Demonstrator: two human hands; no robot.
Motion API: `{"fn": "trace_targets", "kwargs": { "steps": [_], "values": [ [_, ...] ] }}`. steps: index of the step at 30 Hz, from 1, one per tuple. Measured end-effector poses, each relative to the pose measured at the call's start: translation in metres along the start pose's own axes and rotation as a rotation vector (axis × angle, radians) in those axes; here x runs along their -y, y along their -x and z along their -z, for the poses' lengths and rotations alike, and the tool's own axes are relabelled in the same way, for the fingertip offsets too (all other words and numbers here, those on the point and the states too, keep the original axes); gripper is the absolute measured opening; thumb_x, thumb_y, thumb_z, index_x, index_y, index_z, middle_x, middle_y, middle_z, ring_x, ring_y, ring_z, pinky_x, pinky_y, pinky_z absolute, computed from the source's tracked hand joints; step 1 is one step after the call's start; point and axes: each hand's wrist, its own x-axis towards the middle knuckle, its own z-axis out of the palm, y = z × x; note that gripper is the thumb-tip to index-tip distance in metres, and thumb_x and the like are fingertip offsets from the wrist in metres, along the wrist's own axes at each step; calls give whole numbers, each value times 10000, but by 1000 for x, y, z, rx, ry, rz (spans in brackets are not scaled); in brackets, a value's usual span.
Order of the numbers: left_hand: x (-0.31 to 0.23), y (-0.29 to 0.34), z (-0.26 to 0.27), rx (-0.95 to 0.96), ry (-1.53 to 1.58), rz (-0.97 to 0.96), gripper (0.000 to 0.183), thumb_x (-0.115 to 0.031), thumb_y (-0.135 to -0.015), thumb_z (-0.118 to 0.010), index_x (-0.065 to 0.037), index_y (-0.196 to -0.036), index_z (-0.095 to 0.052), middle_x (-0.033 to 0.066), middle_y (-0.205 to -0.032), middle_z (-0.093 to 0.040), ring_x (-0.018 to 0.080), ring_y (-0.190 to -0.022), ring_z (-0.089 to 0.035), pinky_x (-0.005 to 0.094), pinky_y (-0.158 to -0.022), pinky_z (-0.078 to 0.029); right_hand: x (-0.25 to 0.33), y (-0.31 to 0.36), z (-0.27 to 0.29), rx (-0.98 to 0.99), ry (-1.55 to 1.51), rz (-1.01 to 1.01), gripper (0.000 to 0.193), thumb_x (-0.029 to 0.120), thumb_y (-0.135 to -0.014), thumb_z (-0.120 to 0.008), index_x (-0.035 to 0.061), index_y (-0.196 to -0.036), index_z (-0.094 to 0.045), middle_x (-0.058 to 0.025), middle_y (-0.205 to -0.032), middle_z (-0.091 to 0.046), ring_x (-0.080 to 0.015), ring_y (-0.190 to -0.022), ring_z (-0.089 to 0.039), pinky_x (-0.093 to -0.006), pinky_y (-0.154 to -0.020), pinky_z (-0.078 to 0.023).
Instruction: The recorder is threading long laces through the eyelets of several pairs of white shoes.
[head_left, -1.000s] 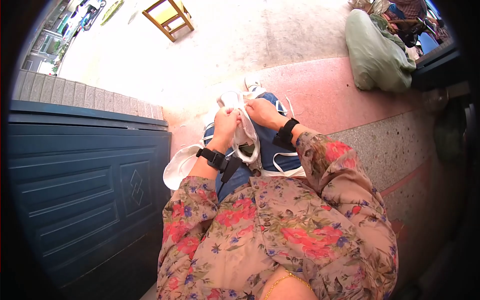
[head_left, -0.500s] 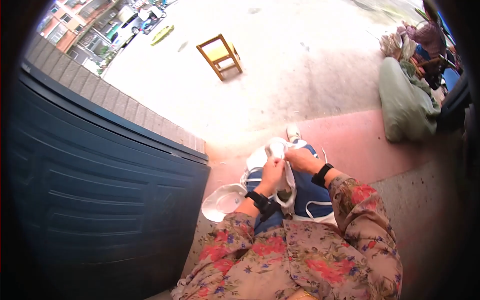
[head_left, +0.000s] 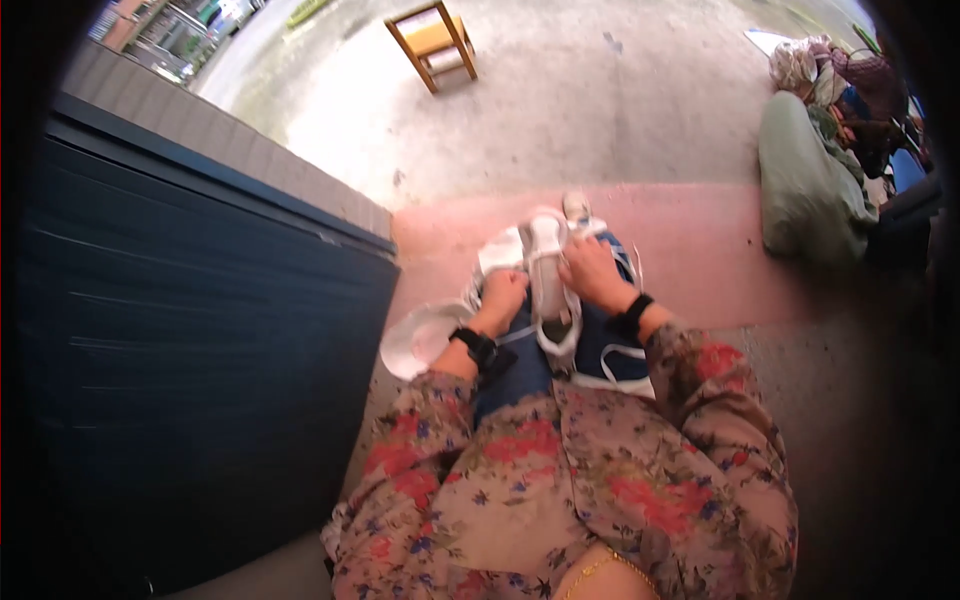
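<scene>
A long white piece shaped like a shoe (head_left: pixel 547 235), with a greyish inside and an open loop at its near end, lies on my lap over blue cloth (head_left: pixel 520 375). My right hand (head_left: pixel 595 272) grips its right edge with bent fingers. To its left, my left hand (head_left: pixel 503 298) is closed, apart from the piece; what it pinches, if anything, is too small to make out. A thin white cord (head_left: pixel 622 352) loops over the blue cloth on the right. More white material (head_left: pixel 500 252) lies just beyond my left hand.
A shallow white round thing (head_left: pixel 425 338) is beside my left forearm. A dark blue panelled door (head_left: pixel 220 330) stands close on the left. Ahead is a wooden chair (head_left: pixel 432 45). At the right, a stuffed grey-green sack (head_left: pixel 812 185) leans by a heap of bundles (head_left: pixel 840 80).
My hands have moved apart: the left went left, away from the white piece, while the right stayed at its edge. The view has tilted down, so the chair sits higher.
</scene>
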Motion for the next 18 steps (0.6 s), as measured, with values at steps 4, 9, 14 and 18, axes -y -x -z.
{"fn": "trace_targets", "kwargs": {
  "steps": [4, 9, 14, 18],
  "values": [
    [-1, -16, -6, -191, -131, -218, 222, -160, -802, -491, 18, -706, -581, 160, -637, -596, 276, -608, -591, 367, -581, -455, -7, -5, -8, -111, -196, 33, 176, 192, -729, -522, 25, -752, -572, -148, -813, -561, -319, -834, -520, -443, -691, -406],
    [-20, -11, -12, -257, -493, -423, 201, -154, -799, -478, 10, -776, -593, 214, -784, -606, 364, -745, -574, 424, -687, -451, -14, 4, -16, -177, -338, 122, 164, 97, -763, -500, 3, -870, -581, -176, -803, -556, -333, -807, -511, -399, -740, -408],
    [-19, -16, -6, -320, -715, -643, 192, -155, -801, -491, 10, -784, -588, 216, -755, -594, 381, -726, -562, 449, -667, -439, -7, 3, -15, -178, -360, 58, 162, 94, -764, -502, -1, -865, -587, -176, -811, -558, -330, -816, -513, -393, -736, -415],
    [-23, -20, -10, -308, -755, -597, 181, -131, -788, -483, 12, -740, -585, 206, -756, -595, 366, -759, -560, 440, -727, -417, -5, 5, -12, -235, -414, 28, 153, 105, -773, -499, -4, -836, -586, -192, -813, -558, -342, -799, -518, -399, -718, -416]
  ]
}}
